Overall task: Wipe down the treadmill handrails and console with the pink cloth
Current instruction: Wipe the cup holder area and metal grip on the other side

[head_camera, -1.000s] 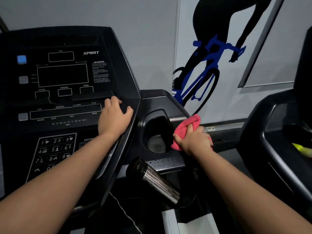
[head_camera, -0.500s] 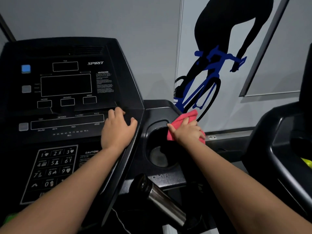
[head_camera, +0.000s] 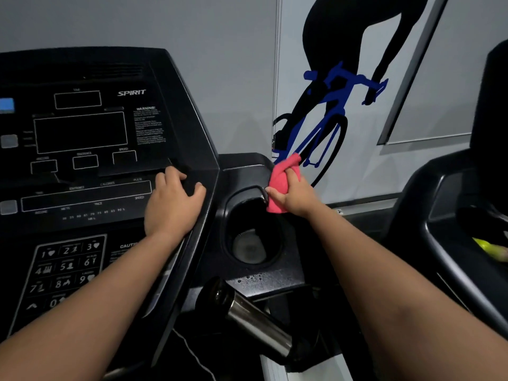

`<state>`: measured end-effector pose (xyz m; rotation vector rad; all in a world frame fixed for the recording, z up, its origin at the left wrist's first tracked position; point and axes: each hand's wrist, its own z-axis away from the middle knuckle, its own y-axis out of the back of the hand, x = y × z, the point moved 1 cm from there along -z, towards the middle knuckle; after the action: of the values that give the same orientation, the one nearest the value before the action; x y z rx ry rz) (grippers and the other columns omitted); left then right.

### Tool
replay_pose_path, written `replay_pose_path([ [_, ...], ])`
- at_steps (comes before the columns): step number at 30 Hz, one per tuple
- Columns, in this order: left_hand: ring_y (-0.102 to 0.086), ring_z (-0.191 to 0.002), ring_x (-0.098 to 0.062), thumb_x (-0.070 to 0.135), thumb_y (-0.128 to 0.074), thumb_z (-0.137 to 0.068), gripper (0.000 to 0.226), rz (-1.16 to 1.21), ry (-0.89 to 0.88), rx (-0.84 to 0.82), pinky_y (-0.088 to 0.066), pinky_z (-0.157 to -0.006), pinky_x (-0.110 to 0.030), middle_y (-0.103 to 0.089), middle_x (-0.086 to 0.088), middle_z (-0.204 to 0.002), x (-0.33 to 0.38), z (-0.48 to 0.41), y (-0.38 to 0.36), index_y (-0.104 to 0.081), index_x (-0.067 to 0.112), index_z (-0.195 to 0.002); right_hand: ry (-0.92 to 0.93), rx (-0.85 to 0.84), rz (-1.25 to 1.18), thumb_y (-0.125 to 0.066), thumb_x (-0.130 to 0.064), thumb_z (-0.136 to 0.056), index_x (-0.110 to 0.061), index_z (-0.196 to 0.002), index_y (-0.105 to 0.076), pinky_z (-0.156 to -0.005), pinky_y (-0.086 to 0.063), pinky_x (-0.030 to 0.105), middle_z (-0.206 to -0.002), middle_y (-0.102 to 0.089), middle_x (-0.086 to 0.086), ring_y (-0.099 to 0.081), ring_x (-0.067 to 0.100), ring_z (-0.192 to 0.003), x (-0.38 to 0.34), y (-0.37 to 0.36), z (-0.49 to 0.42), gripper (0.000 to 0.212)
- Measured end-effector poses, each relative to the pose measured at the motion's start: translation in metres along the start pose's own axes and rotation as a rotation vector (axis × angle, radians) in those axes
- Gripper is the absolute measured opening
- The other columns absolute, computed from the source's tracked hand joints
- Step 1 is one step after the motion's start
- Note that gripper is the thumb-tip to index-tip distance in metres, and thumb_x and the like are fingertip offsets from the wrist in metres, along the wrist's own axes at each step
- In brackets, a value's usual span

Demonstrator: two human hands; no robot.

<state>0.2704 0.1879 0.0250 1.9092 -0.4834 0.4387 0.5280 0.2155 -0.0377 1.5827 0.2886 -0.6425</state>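
The black treadmill console (head_camera: pixel 82 166) fills the left of the view, with dark displays and a number keypad. My left hand (head_camera: pixel 171 203) rests on its right edge, fingers loosely bent over the panel. To the right of the console is a round cup holder (head_camera: pixel 253 232) set in a black side tray. My right hand (head_camera: pixel 295 196) grips the bunched pink cloth (head_camera: pixel 280 182) and presses it against the far right rim of that tray. A handrail with a shiny metal grip (head_camera: pixel 255 323) slants below the tray.
A second black machine (head_camera: pixel 453 215) stands close on the right, with a yellow-green object (head_camera: pixel 492 247) lying on it. A grey wall with a cyclist graphic (head_camera: pixel 330 105) is straight ahead. A thin cord (head_camera: pixel 192 353) hangs under the console.
My right hand has carried the pink cloth up and away along the cup holder's right rim, from the near side to the far corner. My left hand has stayed on the console edge.
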Motion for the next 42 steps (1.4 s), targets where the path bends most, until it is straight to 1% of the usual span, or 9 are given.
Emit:
replay_pose_path([
  [6, -0.053, -0.102, -0.032, 0.037, -0.050, -0.091, 0.038, 0.003, -0.017, 0.001, -0.034, -0.073, -0.035, -0.047, -0.011, -0.121, 0.004, 0.003, 0.002, -0.046, 0.011, -0.118, -0.344, -0.115, 0.061, -0.041, -0.071, -0.084, -0.009, -0.148, -0.016, -0.107, -0.030, 0.044, -0.148, -0.028, 0.022, -0.036, 0.039, -0.131, 0.030, 0.005, 0.047, 0.093],
  [10, -0.052, -0.105, -0.034, 0.036, -0.051, -0.090, 0.038, 0.006, -0.023, 0.009, -0.034, -0.076, -0.035, -0.048, -0.012, -0.120, 0.001, 0.005, 0.002, -0.047, 0.010, -0.118, -0.380, -0.077, 0.298, -0.029, -0.074, -0.085, -0.009, -0.149, -0.012, -0.102, -0.037, 0.053, -0.142, -0.029, 0.029, -0.038, 0.046, -0.126, 0.020, -0.003, 0.080, 0.093],
  [14, -0.053, -0.104, -0.033, 0.036, -0.051, -0.091, 0.038, 0.005, -0.028, 0.003, -0.036, -0.077, -0.036, -0.048, -0.012, -0.121, 0.000, 0.006, 0.002, -0.047, 0.010, -0.118, -0.410, -0.114, 0.505, -0.019, -0.074, -0.087, -0.017, -0.151, 0.002, -0.098, -0.037, 0.061, -0.150, -0.009, 0.029, -0.029, 0.055, -0.127, -0.002, -0.011, 0.111, 0.089],
  [19, -0.052, -0.103, -0.033, 0.036, -0.050, -0.091, 0.038, -0.003, -0.032, 0.009, -0.037, -0.076, -0.037, -0.047, -0.012, -0.121, 0.000, 0.006, 0.000, -0.046, 0.010, -0.119, -0.469, -0.148, 0.545, -0.026, -0.075, -0.085, -0.020, -0.151, 0.002, -0.100, -0.026, 0.070, -0.154, 0.004, 0.026, -0.013, 0.058, -0.133, -0.021, -0.012, 0.099, 0.091],
  [23, -0.052, -0.103, -0.031, 0.037, -0.050, -0.091, 0.039, -0.008, -0.041, 0.011, -0.038, -0.075, -0.037, -0.047, -0.011, -0.122, 0.000, 0.005, -0.001, -0.046, 0.010, -0.120, -0.396, -0.128, 0.540, -0.030, -0.076, -0.084, -0.020, -0.152, 0.002, -0.101, -0.017, 0.071, -0.155, 0.007, 0.024, -0.006, 0.057, -0.135, -0.029, -0.015, 0.068, 0.093],
  [28, -0.051, -0.096, -0.025, 0.038, -0.050, -0.091, 0.038, 0.008, -0.017, 0.000, -0.034, -0.071, -0.033, -0.047, -0.007, -0.118, -0.002, 0.005, -0.002, -0.046, 0.013, -0.118, -0.311, -0.078, 0.339, -0.037, -0.085, -0.072, -0.018, -0.151, 0.005, -0.105, -0.029, 0.060, -0.157, 0.009, 0.018, -0.023, 0.047, -0.136, -0.014, -0.005, 0.026, 0.111],
  [31, -0.051, -0.092, -0.024, 0.039, -0.050, -0.090, 0.036, 0.029, 0.008, -0.007, -0.035, -0.070, -0.034, -0.048, -0.006, -0.115, -0.002, 0.001, -0.001, -0.045, 0.014, -0.115, -0.232, -0.078, 0.203, -0.041, -0.088, -0.066, -0.018, -0.151, -0.001, -0.108, -0.031, 0.055, -0.156, 0.000, 0.020, -0.028, 0.042, -0.136, -0.005, -0.001, 0.009, 0.117],
  [36, -0.053, -0.094, -0.026, 0.039, -0.050, -0.090, 0.036, 0.038, 0.018, -0.017, -0.035, -0.070, -0.034, -0.049, -0.007, -0.116, -0.001, 0.000, 0.002, -0.046, 0.014, -0.115, -0.137, 0.040, 0.266, -0.033, -0.080, -0.079, -0.013, -0.148, -0.014, -0.104, -0.034, 0.055, -0.153, -0.012, 0.021, -0.034, 0.042, -0.130, -0.002, -0.006, 0.028, 0.098],
  [42, -0.054, -0.101, -0.032, 0.037, -0.051, -0.091, 0.037, 0.023, 0.007, -0.012, -0.035, -0.073, -0.035, -0.048, -0.011, -0.121, -0.003, 0.002, 0.002, -0.046, 0.011, -0.117, 0.099, -0.063, 0.511, -0.030, -0.066, -0.090, -0.027, -0.149, -0.017, -0.108, -0.013, 0.060, -0.159, 0.000, 0.009, -0.010, 0.041, -0.140, -0.003, -0.018, 0.097, 0.072],
])
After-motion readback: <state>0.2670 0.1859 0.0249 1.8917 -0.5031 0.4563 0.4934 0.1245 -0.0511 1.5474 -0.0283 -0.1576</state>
